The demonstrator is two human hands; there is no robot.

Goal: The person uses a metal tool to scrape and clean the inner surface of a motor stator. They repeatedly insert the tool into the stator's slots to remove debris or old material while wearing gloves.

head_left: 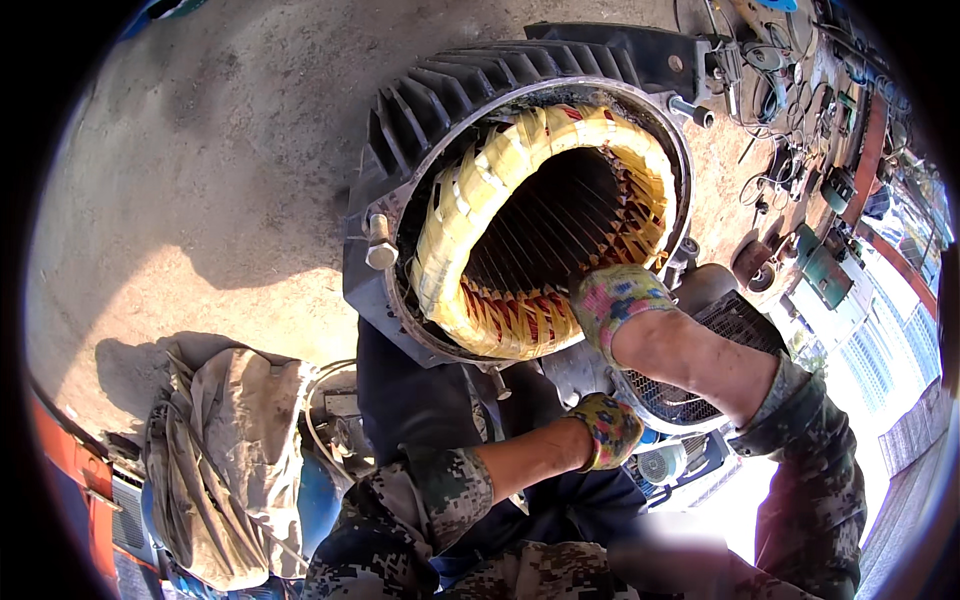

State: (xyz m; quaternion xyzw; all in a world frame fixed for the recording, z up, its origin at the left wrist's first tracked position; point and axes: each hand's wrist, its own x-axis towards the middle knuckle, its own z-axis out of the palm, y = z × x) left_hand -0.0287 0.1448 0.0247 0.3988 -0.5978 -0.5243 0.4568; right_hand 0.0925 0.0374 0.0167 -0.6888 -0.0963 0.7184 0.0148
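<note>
A ribbed dark motor housing [440,100] lies open end up, holding a yellow-taped winding ring [545,130] around a dark slotted bore [530,220]. My right hand [625,305], in a patterned glove, grips the ring's lower right, its fingertips partly hidden at the bore's edge. Below the housing, my left hand [607,430], also gloved, is curled beside a dark mesh-covered part [680,400]; what its fingers hold, if anything, is hidden. Bolts [382,250] stick out from the housing's rim.
A tan crumpled cloth [230,420] covers something blue at lower left, near an orange frame [75,460]. Cables, tools and metal parts [780,120] lie along the right on the concrete floor [200,130]. A small fan-covered motor [655,462] sits below my left hand.
</note>
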